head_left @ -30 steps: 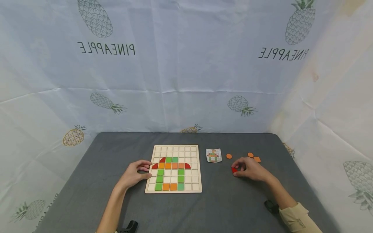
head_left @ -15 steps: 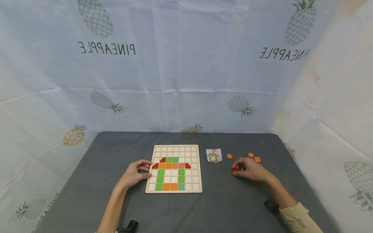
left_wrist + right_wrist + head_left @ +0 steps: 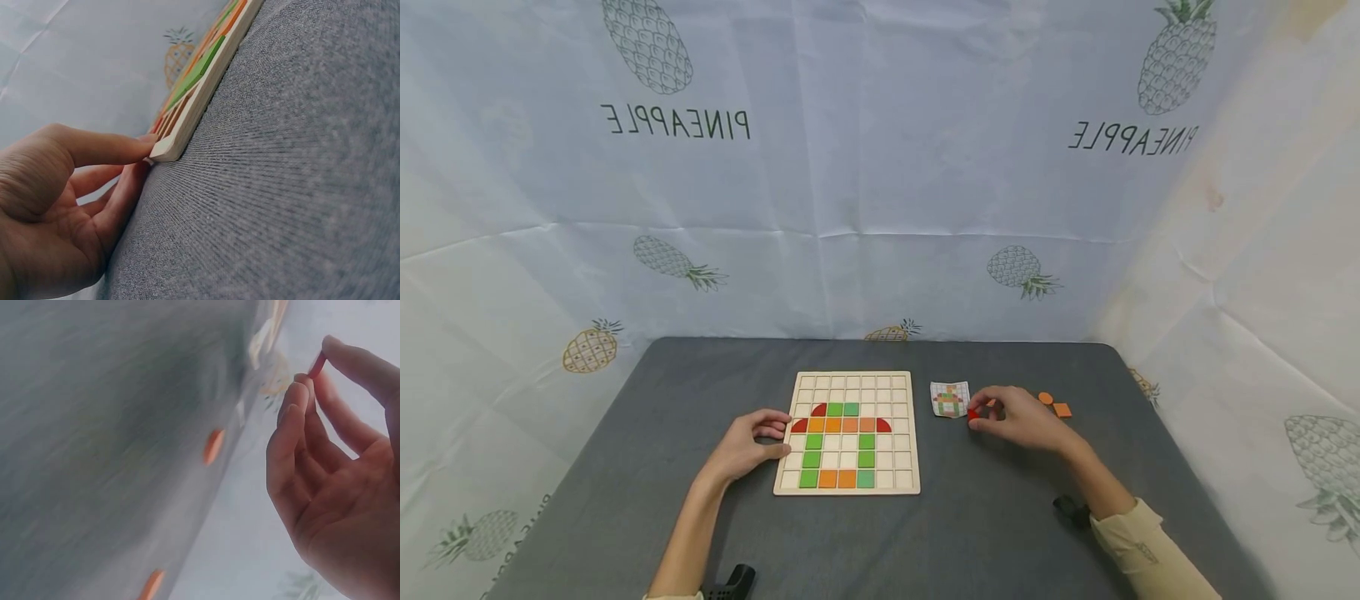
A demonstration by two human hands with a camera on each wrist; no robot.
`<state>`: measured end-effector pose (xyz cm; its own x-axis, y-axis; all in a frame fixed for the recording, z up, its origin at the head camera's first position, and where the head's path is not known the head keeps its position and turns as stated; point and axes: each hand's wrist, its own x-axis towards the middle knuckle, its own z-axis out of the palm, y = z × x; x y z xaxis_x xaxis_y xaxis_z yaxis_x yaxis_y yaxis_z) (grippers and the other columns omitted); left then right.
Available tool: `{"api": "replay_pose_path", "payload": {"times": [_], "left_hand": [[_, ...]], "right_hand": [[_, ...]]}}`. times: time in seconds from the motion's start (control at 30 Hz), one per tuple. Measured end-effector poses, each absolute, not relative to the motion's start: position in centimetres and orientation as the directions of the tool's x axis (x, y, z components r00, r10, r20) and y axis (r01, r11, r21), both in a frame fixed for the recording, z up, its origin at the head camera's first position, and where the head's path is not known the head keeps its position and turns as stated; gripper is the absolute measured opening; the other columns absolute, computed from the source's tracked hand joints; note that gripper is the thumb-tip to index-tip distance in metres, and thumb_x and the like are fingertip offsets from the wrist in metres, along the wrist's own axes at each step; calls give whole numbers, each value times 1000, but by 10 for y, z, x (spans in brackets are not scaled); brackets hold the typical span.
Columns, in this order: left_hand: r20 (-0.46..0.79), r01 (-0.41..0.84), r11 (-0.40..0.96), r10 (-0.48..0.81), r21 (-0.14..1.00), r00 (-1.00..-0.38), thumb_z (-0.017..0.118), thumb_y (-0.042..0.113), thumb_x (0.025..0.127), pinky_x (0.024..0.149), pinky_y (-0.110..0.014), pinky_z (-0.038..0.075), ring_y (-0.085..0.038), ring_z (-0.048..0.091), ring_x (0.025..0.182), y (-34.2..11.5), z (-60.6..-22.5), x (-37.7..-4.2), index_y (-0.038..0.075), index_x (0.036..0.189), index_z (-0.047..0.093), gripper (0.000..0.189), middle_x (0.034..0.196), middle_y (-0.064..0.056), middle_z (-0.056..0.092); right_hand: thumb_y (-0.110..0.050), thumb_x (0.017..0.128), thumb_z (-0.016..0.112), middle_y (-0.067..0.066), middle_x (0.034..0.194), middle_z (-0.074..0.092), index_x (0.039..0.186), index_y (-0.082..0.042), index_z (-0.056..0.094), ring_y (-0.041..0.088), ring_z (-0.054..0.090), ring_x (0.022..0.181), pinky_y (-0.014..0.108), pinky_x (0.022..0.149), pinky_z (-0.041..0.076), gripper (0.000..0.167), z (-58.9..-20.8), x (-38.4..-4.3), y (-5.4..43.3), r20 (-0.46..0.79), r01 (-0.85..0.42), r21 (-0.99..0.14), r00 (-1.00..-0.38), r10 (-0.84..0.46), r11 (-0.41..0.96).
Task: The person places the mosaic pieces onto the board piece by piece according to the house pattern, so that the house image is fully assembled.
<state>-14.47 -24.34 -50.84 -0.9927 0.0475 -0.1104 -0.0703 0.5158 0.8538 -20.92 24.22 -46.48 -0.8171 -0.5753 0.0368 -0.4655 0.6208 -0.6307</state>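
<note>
In the head view my left hand (image 3: 747, 446) holds the left edge of a wooden grid board (image 3: 904, 460). The left wrist view has my thumb on the rim near a corner, fingers at the side. Green, orange and red tiles fill part of the grid, among them red quarter-round tiles (image 3: 883, 426). My right hand (image 3: 1018, 418) pinches a small red tile (image 3: 973, 414) between thumb and fingertips, close to the pattern card (image 3: 950, 400). Seen from the right wrist, the red tile (image 3: 317, 364) is edge-on and raised off the table; its full outline is hidden.
An orange disc (image 3: 992, 403) is partly hidden by my right hand. Further right lie another orange disc (image 3: 1045, 398) and an orange square tile (image 3: 1062, 410). The grey table (image 3: 850, 550) ends at a hanging pineapple-print cloth (image 3: 880, 192).
My right hand has moved left and slightly away from me with the red tile, up beside the card, now covering part of the nearer disc. My left hand and the board have stayed put.
</note>
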Motion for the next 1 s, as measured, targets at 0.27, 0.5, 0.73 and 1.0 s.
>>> {"api": "replay_pose_path", "payload": {"times": [0.27, 0.5, 0.73, 1.0], "left_hand": [[-113, -73, 518, 46, 852, -993, 90, 4, 84, 84, -20, 54, -20, 69, 102, -242, -508, -145, -4, 134, 68, 55, 121, -18, 72], [-112, -71, 511, 48, 857, -993, 90, 4, 84, 84, -20, 54, -20, 69, 103, -243, -507, -145, -5, 134, 68, 55, 121, -19, 72], [-114, -75, 511, 47, 856, -992, 89, 4, 85, 84, -19, 54, -20, 69, 103, -243, -507, -144, -5, 134, 68, 54, 121, -18, 72], [-114, -71, 501, 55, 862, -992, 89, 4, 85, 84, -20, 54, -20, 68, 103, -244, -507, -144, -4, 134, 68, 54, 121, -18, 72]], "right_hand": [[-27, 99, 81, 1, 110, 76, 119, -13, 76, 7, 64, 83, 24, 66, 53, 25, -459, -218, 199, 61, -507, -626, -790, -610, 593], [-26, 101, 79, 4, 111, 76, 123, -8, 76, 10, 65, 81, 24, 66, 55, 28, -461, -229, 163, 55, -518, -657, -757, -651, 547], [-25, 100, 80, 5, 109, 76, 123, -8, 76, 4, 55, 65, 22, 62, 48, 29, -468, -238, 129, 74, -538, -672, -733, -676, 509], [-24, 100, 79, 6, 111, 77, 121, -9, 76, 7, 64, 78, 24, 73, 53, 26, -476, -245, 94, 16, -503, -700, -720, -694, 507]]}}
